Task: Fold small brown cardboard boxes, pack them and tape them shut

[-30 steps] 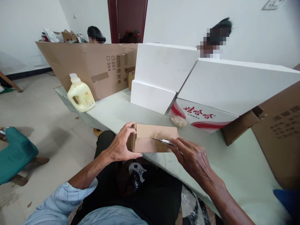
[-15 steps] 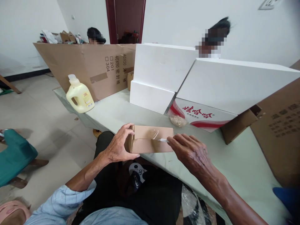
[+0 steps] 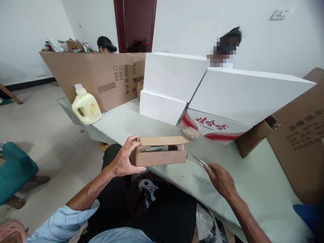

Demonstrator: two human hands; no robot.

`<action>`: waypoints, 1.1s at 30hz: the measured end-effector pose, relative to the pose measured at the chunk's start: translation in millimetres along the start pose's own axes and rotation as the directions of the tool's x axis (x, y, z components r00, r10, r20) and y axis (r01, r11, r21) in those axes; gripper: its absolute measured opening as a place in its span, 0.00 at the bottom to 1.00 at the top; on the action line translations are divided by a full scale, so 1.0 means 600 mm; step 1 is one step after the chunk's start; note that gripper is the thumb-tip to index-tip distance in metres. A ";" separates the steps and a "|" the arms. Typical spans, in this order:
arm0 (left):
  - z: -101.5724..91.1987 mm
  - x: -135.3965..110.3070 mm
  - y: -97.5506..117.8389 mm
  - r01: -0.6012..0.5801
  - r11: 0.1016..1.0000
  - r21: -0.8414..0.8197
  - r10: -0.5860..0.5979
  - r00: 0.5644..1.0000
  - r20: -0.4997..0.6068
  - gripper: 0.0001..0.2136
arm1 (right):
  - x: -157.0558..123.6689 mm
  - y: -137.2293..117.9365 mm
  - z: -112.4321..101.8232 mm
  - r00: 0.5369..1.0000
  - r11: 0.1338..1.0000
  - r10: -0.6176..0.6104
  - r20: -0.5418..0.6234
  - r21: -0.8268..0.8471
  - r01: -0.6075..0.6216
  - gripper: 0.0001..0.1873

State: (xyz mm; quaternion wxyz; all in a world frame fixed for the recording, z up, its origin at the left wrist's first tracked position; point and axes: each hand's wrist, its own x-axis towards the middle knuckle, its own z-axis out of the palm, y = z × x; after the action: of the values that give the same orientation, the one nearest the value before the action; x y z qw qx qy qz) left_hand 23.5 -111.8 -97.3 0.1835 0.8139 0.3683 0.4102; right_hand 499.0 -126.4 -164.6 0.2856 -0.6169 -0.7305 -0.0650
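Note:
My left hand [image 3: 125,158] grips the left end of a small brown cardboard box [image 3: 162,158], thumb below and fingers above. The box is held at the table's front edge. Its top flap stands partly raised, and through the gap a greyish item with a dark end [image 3: 162,148] shows inside; its kind I cannot make out. To the right of the box, my right hand [image 3: 222,179] is closed around a slim white-handled knife [image 3: 203,163], its thin blade pointing left toward the box without touching it.
A yellowish detergent bottle [image 3: 86,105] stands at the table's left. White boxes [image 3: 174,76] and a red-and-white printed carton [image 3: 215,126] form a wall across the table [image 3: 121,123], with a crumpled clear plastic bundle [image 3: 190,132] before it. Behind sit two people. A large cardboard panel [image 3: 106,77] stands left.
My right hand has drawn the knife away from the box, to the right and down. The box's lid, closed along a seam before, now gapes open. My left hand keeps its hold.

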 end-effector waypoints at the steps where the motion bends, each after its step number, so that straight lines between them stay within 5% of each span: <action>1: -0.001 0.001 0.001 -0.005 1.000 -0.005 0.005 1.000 0.001 0.39 | -0.014 0.016 0.016 0.999 1.000 0.026 0.043 0.005 -0.026 0.31; 4: -0.002 0.002 0.004 -0.013 1.000 -0.027 0.013 1.000 0.000 0.40 | -0.038 0.036 0.043 0.995 0.999 0.024 0.098 0.035 -0.028 0.30; 7: -0.004 0.002 0.005 -0.006 0.999 -0.054 0.008 0.999 0.039 0.41 | -0.028 0.017 0.037 1.000 0.991 0.012 -0.003 0.132 -0.011 0.28; 11: -0.005 0.005 -0.002 0.043 0.993 -0.112 -0.034 0.996 0.083 0.44 | 0.016 -0.064 -0.014 0.984 0.948 0.048 -0.173 0.317 0.010 0.17; 15: -0.007 0.015 -0.016 0.102 0.981 -0.164 -0.078 0.987 0.144 0.48 | 0.059 -0.170 -0.077 0.937 0.921 -0.184 -0.295 0.282 0.270 0.09; 20: -0.019 0.028 -0.026 0.121 0.985 -0.122 -0.091 0.968 0.233 0.50 | 0.098 -0.242 -0.094 0.864 0.826 -0.489 -0.119 0.253 0.503 0.20; 23: -0.028 0.035 -0.029 0.092 0.994 -0.062 -0.072 0.959 0.276 0.52 | 0.116 -0.249 -0.080 0.849 0.833 -0.527 0.030 0.216 0.510 0.28; 29: -0.055 0.060 -0.027 0.040 0.996 0.076 -0.071 0.890 0.450 0.56 | 0.149 -0.264 -0.084 0.774 0.798 -0.594 0.218 0.278 0.535 0.11; 33: -0.067 0.082 -0.024 -0.037 0.985 0.166 -0.058 0.845 0.531 0.56 | 0.165 -0.273 -0.092 0.727 0.793 -0.609 0.317 0.267 0.548 0.17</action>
State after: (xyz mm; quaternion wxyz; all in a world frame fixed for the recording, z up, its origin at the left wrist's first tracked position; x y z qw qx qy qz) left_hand 4.2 -65.3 -55.9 0.2110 0.9064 0.3407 0.1337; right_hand 356.3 -103.4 -27.4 0.1480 -0.3338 -0.9305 0.0288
